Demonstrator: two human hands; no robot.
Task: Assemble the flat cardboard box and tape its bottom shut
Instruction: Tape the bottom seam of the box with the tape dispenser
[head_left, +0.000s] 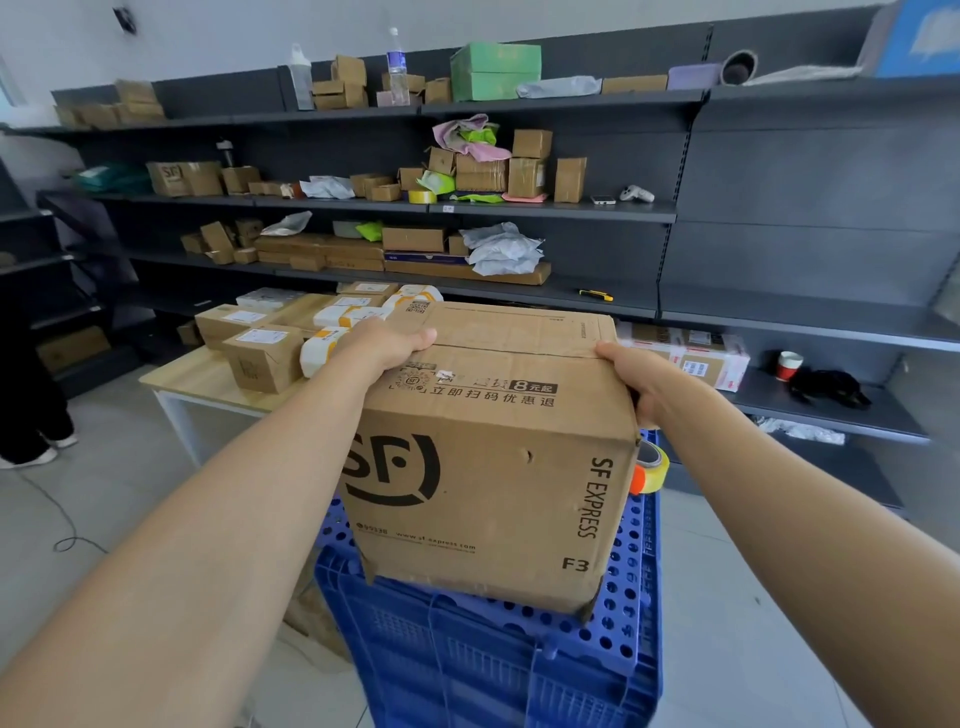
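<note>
A brown SF Express cardboard box (493, 467) stands squared up on a blue perforated crate (519, 654), its top flaps folded flat and meeting along a seam. My left hand (387, 340) presses on the top left of the flaps, thumb along the seam. My right hand (631, 379) grips the box's upper right corner, fingers wrapped down the side. A roll of tape (649, 467) with an orange core lies on the crate just behind the box's right side, partly hidden.
A wooden table (208, 379) with several labelled parcels stands behind on the left. Dark shelving (571, 210) loaded with boxes and bags runs along the wall. A yellow utility knife (596, 295) lies on a shelf. A person's legs (31, 415) show at far left.
</note>
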